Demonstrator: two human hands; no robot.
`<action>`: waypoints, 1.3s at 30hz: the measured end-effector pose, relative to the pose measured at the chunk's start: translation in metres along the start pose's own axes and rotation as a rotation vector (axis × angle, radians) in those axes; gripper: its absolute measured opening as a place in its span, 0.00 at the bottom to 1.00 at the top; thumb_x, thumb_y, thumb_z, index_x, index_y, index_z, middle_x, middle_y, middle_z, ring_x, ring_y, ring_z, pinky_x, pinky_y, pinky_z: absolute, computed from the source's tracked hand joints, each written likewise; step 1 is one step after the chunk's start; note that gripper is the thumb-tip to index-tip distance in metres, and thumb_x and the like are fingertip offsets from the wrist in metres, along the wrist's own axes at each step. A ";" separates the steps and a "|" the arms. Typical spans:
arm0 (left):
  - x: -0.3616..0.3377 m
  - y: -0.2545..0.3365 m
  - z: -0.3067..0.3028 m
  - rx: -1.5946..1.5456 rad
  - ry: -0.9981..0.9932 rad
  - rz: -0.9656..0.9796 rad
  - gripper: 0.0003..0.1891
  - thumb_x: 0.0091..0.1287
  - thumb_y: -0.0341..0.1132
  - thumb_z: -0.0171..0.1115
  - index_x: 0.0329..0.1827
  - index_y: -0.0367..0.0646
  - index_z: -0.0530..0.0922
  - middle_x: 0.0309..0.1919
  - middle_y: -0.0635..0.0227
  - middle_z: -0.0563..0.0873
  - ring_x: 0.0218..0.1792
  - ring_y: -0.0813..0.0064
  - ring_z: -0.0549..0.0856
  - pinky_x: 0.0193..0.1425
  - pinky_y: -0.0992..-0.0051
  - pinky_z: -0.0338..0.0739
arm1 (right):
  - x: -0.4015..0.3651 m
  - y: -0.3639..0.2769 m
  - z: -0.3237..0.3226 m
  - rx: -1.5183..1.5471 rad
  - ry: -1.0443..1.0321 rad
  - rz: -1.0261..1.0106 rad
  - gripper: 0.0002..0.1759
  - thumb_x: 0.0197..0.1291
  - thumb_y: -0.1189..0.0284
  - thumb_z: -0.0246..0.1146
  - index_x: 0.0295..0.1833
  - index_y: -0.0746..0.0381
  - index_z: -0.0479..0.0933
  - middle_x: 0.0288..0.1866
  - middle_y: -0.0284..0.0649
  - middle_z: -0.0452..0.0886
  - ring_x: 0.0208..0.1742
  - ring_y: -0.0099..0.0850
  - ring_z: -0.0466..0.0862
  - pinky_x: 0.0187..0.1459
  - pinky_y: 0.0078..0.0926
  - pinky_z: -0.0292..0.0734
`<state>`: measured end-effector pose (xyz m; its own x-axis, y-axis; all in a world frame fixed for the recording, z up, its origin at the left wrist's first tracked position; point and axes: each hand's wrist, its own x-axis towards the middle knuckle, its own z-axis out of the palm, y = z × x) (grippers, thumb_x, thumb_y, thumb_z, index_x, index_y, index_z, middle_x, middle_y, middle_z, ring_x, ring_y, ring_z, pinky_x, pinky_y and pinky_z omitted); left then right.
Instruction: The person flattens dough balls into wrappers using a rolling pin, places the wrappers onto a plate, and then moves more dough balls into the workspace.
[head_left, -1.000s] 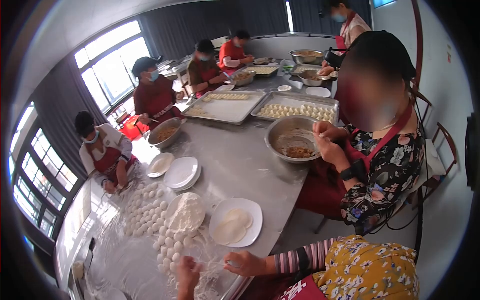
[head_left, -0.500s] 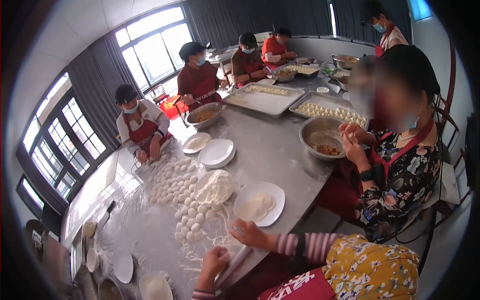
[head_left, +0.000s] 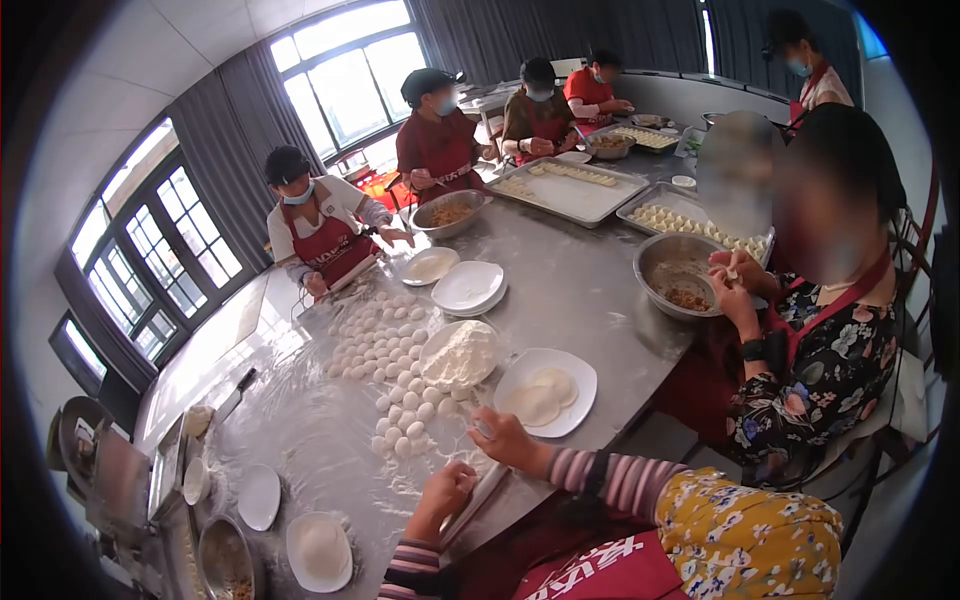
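Note:
At the lower middle, my left hand (head_left: pixel 450 490) is closed near the table's edge, fingers curled together; what it holds, if anything, is hidden. Farther right and higher, my right hand (head_left: pixel 503 438) is closed too, around something small that I cannot make out. Beside it lies a white plate (head_left: pixel 585 400) with flat dough rounds (head_left: pixel 535 403) on it. Beyond my hands, many small dough pieces (head_left: pixel 405 415) cover the floured metal table (head_left: pixel 310 420), next to a heap of flour (head_left: pixel 460 353).
At the right, a person (head_left: pixel 820 330) pinches dough over a metal bowl (head_left: pixel 655 265). Another person (head_left: pixel 325 220) works across the table. Trays (head_left: pixel 600 208) of dumplings stand at the back. A knife (head_left: pixel 235 395), plates (head_left: pixel 259 498) and a bowl (head_left: pixel 225 560) lie at the left.
The view has shifted, so most of the scene sits farther right. The person across the table has lifted one hand and spread the arms. My hands remain closed near the table's edge.

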<state>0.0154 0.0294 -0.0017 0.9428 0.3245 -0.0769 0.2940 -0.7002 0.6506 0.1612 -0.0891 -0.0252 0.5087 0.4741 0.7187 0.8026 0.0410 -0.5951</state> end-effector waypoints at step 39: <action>0.007 0.002 -0.010 -0.053 -0.031 -0.024 0.10 0.62 0.34 0.57 0.35 0.34 0.78 0.26 0.49 0.80 0.29 0.56 0.81 0.36 0.64 0.73 | 0.014 -0.009 0.000 0.084 -0.009 0.049 0.14 0.51 0.78 0.65 0.42 0.63 0.69 0.27 0.52 0.76 0.29 0.54 0.78 0.26 0.39 0.72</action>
<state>0.0210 0.0362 0.0064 0.9402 0.3202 -0.1159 0.3087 -0.6577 0.6871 0.1614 -0.0827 -0.0098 0.5439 0.4851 0.6847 0.7473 0.0911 -0.6582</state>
